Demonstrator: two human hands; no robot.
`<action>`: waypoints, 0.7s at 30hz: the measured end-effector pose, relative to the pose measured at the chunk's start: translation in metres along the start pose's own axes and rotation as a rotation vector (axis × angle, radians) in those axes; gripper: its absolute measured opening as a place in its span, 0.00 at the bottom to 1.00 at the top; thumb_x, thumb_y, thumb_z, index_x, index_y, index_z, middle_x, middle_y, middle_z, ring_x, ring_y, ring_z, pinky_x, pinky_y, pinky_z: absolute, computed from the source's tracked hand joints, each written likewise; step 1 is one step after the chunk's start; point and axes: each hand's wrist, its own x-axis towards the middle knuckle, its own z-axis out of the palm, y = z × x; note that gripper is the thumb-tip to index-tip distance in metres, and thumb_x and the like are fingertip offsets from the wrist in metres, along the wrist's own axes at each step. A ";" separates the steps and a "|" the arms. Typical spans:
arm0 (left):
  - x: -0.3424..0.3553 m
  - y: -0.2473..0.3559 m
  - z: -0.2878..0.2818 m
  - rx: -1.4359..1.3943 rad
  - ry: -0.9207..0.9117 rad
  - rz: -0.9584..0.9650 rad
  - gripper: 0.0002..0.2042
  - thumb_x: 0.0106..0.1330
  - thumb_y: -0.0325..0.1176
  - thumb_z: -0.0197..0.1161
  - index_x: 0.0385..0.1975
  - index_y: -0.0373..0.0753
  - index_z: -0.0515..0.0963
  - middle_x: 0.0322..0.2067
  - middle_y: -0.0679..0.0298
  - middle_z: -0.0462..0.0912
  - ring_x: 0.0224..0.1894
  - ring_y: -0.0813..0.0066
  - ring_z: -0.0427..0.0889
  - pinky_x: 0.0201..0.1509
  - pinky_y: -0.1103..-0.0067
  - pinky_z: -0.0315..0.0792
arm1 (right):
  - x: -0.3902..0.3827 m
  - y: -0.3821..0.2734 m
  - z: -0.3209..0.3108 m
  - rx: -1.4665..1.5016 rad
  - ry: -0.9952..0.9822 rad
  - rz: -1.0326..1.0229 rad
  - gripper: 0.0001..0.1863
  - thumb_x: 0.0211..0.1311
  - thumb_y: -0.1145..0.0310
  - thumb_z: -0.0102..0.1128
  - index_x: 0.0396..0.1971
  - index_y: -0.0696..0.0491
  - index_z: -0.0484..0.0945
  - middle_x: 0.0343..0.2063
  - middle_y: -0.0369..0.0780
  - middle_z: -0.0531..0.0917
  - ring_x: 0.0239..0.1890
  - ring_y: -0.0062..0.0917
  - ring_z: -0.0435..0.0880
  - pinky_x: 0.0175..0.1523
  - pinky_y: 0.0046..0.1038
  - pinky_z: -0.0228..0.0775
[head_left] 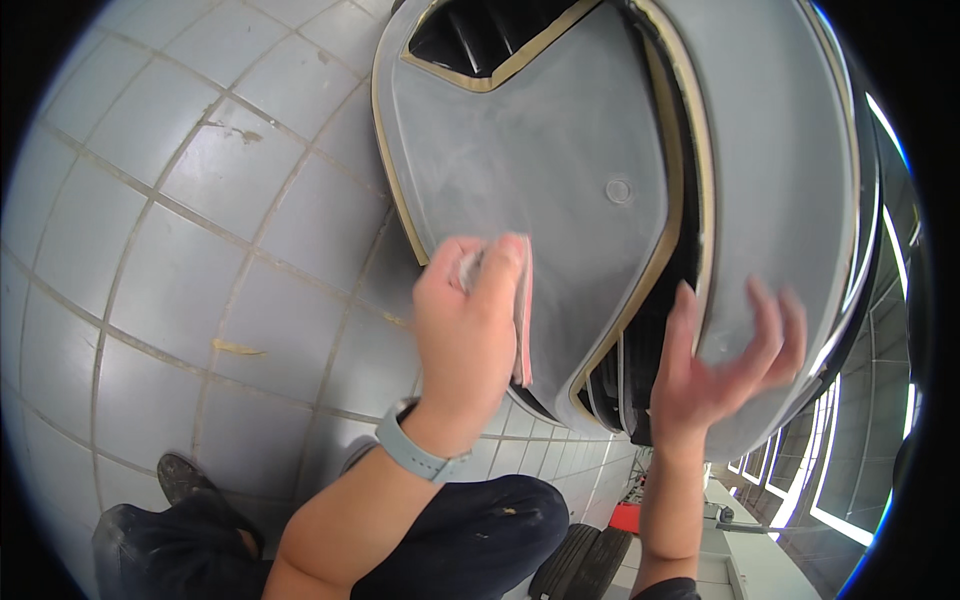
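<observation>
A car bumper (540, 150) in dull grey, edged with tan masking tape, fills the upper middle and right. My left hand (470, 310), with a pale watch at its wrist, is closed round a thin, pinkish-edged sanding pad (525, 330). The pad stands edge-on to me at the bumper's lower grey panel; whether its face touches the surface I cannot tell. Over the bumper's right part, my right hand (725, 370) has its fingers spread and slightly blurred, with nothing in them. Its fingertips are near the grey surface; contact is unclear.
Grey floor tiles (150, 270) with scraps of tape (238, 348) lie to the left. My bent knee (510, 520) and shoe (185, 478) are below. Black tyres (580, 560) and a red object (625, 517) stand at the bottom. Dark taped openings (480, 40) cut into the bumper.
</observation>
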 end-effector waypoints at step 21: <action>-0.004 0.056 -0.020 -0.018 0.040 0.047 0.10 0.74 0.38 0.66 0.37 0.36 0.78 0.29 0.72 0.77 0.31 0.87 0.70 0.34 0.82 0.66 | 0.115 -0.022 0.045 -0.269 -0.385 0.134 0.63 0.52 0.69 0.77 0.81 0.56 0.40 0.79 0.61 0.41 0.80 0.67 0.35 0.79 0.65 0.32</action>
